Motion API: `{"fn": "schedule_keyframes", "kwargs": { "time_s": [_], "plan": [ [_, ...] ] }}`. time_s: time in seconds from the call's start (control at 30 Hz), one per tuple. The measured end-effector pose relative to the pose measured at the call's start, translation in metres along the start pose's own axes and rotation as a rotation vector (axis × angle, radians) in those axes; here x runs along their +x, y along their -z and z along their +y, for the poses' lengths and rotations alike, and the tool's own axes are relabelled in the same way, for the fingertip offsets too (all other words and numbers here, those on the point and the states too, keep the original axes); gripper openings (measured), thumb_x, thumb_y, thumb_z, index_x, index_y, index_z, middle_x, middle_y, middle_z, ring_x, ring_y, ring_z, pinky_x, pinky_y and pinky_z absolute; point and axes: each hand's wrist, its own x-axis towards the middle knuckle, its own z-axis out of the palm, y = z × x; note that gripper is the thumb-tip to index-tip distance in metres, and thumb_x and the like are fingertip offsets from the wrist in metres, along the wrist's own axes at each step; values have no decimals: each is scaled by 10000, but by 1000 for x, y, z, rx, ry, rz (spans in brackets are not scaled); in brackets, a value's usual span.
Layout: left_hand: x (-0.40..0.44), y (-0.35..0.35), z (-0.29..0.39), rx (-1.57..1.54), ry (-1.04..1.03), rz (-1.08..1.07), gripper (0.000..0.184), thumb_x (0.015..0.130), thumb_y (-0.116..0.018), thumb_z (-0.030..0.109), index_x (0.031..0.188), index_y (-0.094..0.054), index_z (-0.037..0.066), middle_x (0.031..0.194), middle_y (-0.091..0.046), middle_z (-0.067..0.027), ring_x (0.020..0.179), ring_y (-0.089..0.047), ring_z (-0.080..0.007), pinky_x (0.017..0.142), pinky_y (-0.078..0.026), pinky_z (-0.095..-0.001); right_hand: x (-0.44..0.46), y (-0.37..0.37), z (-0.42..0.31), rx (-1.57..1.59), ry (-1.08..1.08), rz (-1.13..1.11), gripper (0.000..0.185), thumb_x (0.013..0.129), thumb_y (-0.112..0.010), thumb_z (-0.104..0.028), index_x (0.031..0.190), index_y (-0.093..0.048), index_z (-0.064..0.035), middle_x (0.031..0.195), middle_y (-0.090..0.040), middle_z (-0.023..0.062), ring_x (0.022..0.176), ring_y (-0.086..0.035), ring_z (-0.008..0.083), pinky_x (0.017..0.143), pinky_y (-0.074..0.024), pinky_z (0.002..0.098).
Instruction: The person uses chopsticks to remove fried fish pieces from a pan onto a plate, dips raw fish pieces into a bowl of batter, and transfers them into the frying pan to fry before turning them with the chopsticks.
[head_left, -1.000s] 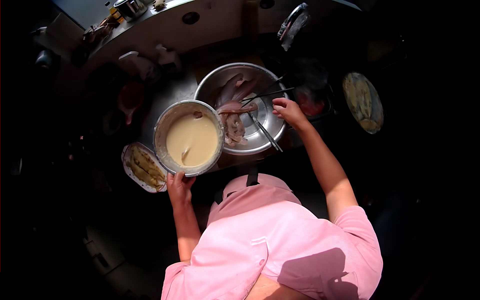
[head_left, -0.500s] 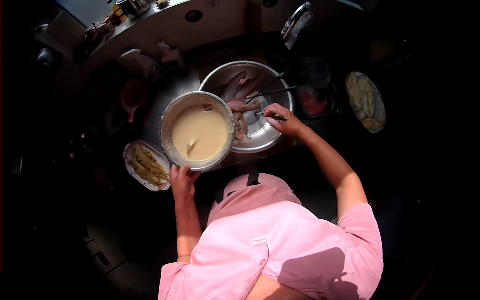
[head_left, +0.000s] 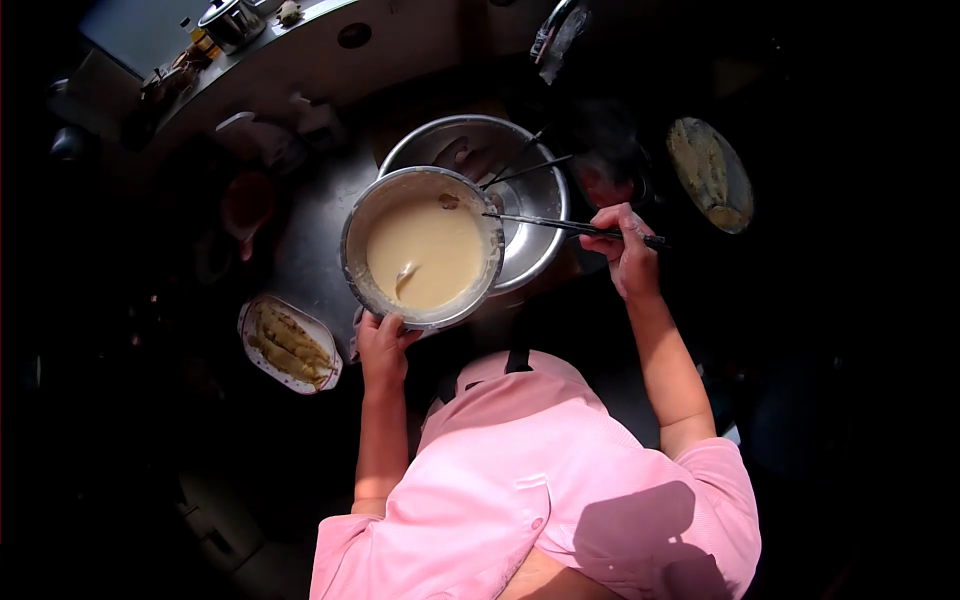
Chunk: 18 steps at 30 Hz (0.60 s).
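My left hand (head_left: 383, 345) grips the near rim of a metal bowl of pale batter (head_left: 425, 250), which is tilted and overlaps a wider metal basin (head_left: 545, 250). A piece of something pale pokes up from the batter. In my right hand (head_left: 628, 245) is a pair of dark chopsticks (head_left: 560, 224), their tips at the batter bowl's right rim. Raw fish fillets (head_left: 470, 155) in the basin are mostly hidden behind the bowl. Another pair of dark sticks (head_left: 530, 170) leans across the basin's far right side.
At left sits a white dish (head_left: 290, 343) with long coated pieces. On the right is an oval plate (head_left: 710, 175) of similar-looking food. A red container (head_left: 605, 188) lies in shadow beyond the basin. A pot (head_left: 230, 25) stands on the back ledge.
The batter bowl has moved right, further over the basin, covering more of the fillets. My right hand has drawn right, away from the basin, bringing the chopsticks to the bowl's rim.
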Motion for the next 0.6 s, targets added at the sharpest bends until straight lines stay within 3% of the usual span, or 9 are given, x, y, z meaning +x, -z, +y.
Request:
{"fn": "schedule_keyframes", "kwargs": {
  "time_s": [0.03,0.1,0.13,0.23,0.4,0.6],
  "plan": [
    [-1,-2,0,-6,3,-18,219,759,-459,25,976,-490,32,865,-571,-66,697,-586,-131,557,-530,-247,-9,-13,-4,-41,5,-76,303,899,-408,-241,777,-537,4,826,-519,73,686,-573,151,656,-497,260],
    [-3,-10,0,27,52,-77,211,759,-460,21,968,-491,30,860,-572,-64,703,-587,-130,567,-530,-251,-15,-21,5,-335,252,-167,269,887,-443,-198,769,-560,14,808,-530,68,705,-560,150,644,-475,256],
    [-5,-18,-3,34,38,-80,211,759,-460,21,968,-491,30,860,-572,-64,703,-587,-130,567,-530,-251,-13,-18,9,-501,432,-171,175,847,-505,-121,765,-583,13,784,-549,81,698,-558,169,628,-454,266],
    [-15,-36,-11,68,74,-114,215,760,-458,17,972,-488,29,864,-571,-66,711,-587,-128,574,-527,-255,-18,-12,7,-736,657,-167,103,805,-546,-75,765,-592,8,766,-564,101,692,-562,195,621,-450,279],
    [-31,-55,-32,106,67,-166,205,767,-473,27,972,-483,24,876,-568,-74,722,-586,-135,583,-520,-254,-36,16,9,-741,641,-171,63,782,-553,-40,756,-596,-2,736,-565,106,673,-560,215,606,-447,280],
    [-49,-82,-67,216,103,-145,224,771,-490,41,994,-474,22,887,-566,-76,725,-586,-146,598,-516,-265,-55,73,8,-754,425,-80,135,819,-506,-63,737,-573,22,705,-551,107,641,-555,212,583,-446,272]
  ]
}}
